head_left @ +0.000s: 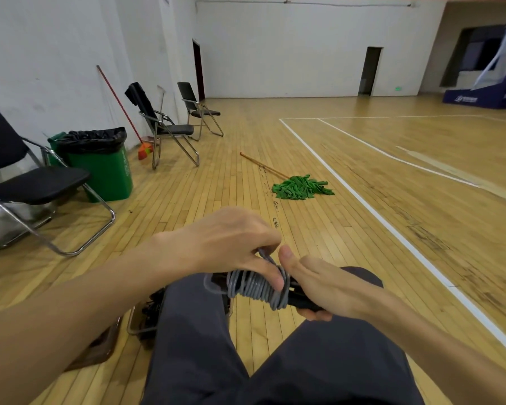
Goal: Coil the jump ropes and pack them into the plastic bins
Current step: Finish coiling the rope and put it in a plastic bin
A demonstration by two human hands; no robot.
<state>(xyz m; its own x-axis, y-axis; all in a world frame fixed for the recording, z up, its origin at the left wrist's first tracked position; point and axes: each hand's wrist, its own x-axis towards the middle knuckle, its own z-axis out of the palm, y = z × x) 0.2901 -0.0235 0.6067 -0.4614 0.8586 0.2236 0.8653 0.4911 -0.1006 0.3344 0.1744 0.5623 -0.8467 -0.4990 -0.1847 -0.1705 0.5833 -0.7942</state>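
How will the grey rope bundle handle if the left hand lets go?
Probably springy: the grey rope sits in stiff-looking round loops, and the left hand pinches its end, so it may unwind if released. Likely light: the right hand supports the bundle by the black handles. The smooth-looking cord could be slippery, but that is hard to tell.

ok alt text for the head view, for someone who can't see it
A seated person's left hand pinches a grey jump rope wound round its black handles, which the right hand grips above the lap. Beyond, on the wooden gym floor: a green mop, a green bin and folding chairs.
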